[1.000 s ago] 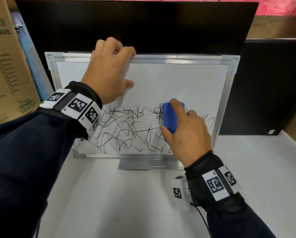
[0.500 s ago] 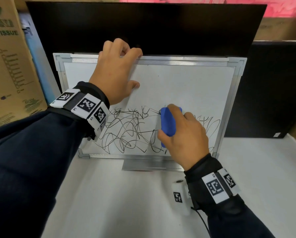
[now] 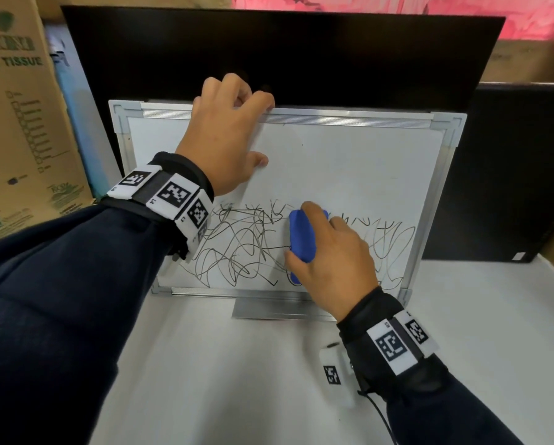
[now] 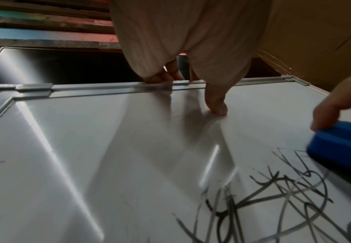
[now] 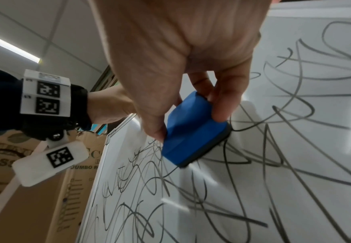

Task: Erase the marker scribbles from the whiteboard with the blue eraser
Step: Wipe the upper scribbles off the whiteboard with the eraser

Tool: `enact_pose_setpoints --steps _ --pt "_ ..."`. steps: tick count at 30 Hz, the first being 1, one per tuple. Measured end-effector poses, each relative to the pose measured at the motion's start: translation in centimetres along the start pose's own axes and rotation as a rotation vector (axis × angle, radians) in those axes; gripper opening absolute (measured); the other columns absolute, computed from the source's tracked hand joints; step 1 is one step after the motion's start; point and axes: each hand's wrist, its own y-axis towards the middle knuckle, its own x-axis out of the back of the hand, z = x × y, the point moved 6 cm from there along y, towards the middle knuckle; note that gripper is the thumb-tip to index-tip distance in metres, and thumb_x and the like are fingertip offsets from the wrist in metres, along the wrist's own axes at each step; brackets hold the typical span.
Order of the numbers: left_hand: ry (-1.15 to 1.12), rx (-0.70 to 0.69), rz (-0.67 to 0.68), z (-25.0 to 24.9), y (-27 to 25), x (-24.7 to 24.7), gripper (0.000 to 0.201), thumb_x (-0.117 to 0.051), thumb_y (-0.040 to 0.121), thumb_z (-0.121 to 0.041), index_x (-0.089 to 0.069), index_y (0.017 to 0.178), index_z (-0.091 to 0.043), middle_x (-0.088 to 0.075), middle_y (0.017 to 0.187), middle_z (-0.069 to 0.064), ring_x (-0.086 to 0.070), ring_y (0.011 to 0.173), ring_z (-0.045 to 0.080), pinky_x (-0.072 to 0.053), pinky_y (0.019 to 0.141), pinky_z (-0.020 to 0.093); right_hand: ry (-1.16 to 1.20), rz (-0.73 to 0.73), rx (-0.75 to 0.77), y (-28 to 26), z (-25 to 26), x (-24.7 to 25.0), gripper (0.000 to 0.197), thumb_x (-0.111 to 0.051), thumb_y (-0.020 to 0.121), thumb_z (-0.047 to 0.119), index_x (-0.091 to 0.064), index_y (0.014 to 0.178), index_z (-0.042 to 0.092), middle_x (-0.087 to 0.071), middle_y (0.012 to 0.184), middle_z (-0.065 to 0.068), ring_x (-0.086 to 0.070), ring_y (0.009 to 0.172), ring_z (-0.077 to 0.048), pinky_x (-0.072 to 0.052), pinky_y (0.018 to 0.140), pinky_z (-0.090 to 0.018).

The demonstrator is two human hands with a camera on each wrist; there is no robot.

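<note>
Pinching the blue foam eraser (image 3: pixel 302 239) in my right hand (image 3: pixel 333 258) against black scribbles (image 3: pixel 237 245); my left hand (image 3: pixel 227 136) clamps the aluminium-framed whiteboard (image 3: pixel 349 162) steady.

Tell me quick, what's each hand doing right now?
Left hand: closed, gripping the whiteboard's top edge.
Right hand: closed, holding the eraser against the board.

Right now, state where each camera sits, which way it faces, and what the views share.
Head: above, facing down and forward at the whiteboard; both forearms show.
Left wrist: faces along the left hand gripping the top frame.
Right wrist: faces along the right hand gripping the blue eraser.
All three share eraser, scribbles and board.
</note>
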Motion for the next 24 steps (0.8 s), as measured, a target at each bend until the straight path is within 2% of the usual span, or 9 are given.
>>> enact_pose_setpoints --steps 5,10,14,16,19,22,24 --pt "0.001 -0.009 -0.004 0.0 0.0 0.1 0.067 -0.084 0.078 -0.035 -0.052 0.135 -0.021 -0.046 0.126 0.011 -0.041 0.116 0.032 -0.042 0.097 0.042 0.039 -0.071 -0.016 0.8 0.1 0.4 0.064 -0.065 0.084 0.046 -0.037 0.14 0.031 -0.048 0.09 -0.001 -0.05 0.071 -0.027 -0.044 0.058 -0.033" --pt "0.074 0.009 -0.032 0.3 -0.4 0.1 0.065 -0.082 0.075 -0.043 -0.051 0.131 -0.032 -0.044 0.126 0.008 -0.04 0.118 0.031 -0.028 0.103 0.05 -0.006 0.024 0.032 0.8 1.0 -0.1 0.063 -0.064 0.083 0.048 -0.034 0.137 0.034 -0.048 0.086 0.001 -0.051 0.071 -0.026 -0.041 0.057 -0.031" --pt "0.14 0.026 -0.04 0.7 -0.7 0.4 0.066 -0.076 0.075 -0.056 -0.047 0.132 -0.041 -0.041 0.121 0.01 -0.04 0.114 0.034 -0.032 0.099 0.055 0.034 -0.051 0.018 1.7 1.4 0.4 0.065 -0.062 0.085 0.051 -0.031 0.14 0.036 -0.048 0.093 -0.001 -0.05 0.074 -0.027 -0.048 0.059 -0.034" --pt "0.171 0.016 -0.01 0.9 -0.6 0.7 0.067 -0.074 0.076 -0.06 -0.044 0.134 -0.043 -0.04 0.12 0.011 -0.039 0.112 0.033 -0.033 0.097 0.053 -0.01 -0.008 0.038 1.4 1.7 -0.2 0.066 -0.062 0.086 0.05 -0.028 0.141 0.036 -0.047 0.093 0.0 -0.049 0.074 -0.027 -0.045 0.059 -0.033" --pt "0.173 -0.052 0.059 1.7 -0.2 1.0 0.072 -0.075 0.08 -0.053 -0.04 0.142 -0.046 -0.039 0.122 0.012 -0.038 0.111 0.034 -0.033 0.096 0.05 -0.037 0.07 0.057 0.9 1.9 -1.0 0.068 -0.062 0.086 0.05 -0.026 0.142 0.037 -0.044 0.091 0.002 -0.05 0.075 -0.027 -0.043 0.06 -0.032" --pt "0.197 -0.111 0.126 2.5 -0.1 1.2 0.081 -0.077 0.083 -0.041 -0.034 0.15 -0.046 -0.038 0.121 0.011 -0.037 0.109 0.032 -0.034 0.094 0.047 -0.01 0.017 0.055 1.7 2.3 -0.3 0.065 -0.062 0.086 0.049 -0.028 0.14 0.036 -0.046 0.092 0.001 -0.051 0.075 -0.027 -0.048 0.06 -0.034" --pt "0.19 -0.107 0.12 2.7 -0.2 1.3 0.082 -0.079 0.081 -0.038 -0.035 0.151 -0.041 -0.039 0.122 0.011 -0.038 0.11 0.033 -0.035 0.093 0.046 0.015 -0.017 0.047 2.1 2.6 -0.2 0.065 -0.062 0.086 0.047 -0.027 0.14 0.036 -0.047 0.094 -0.001 -0.051 0.074 -0.027 -0.05 0.06 -0.035"
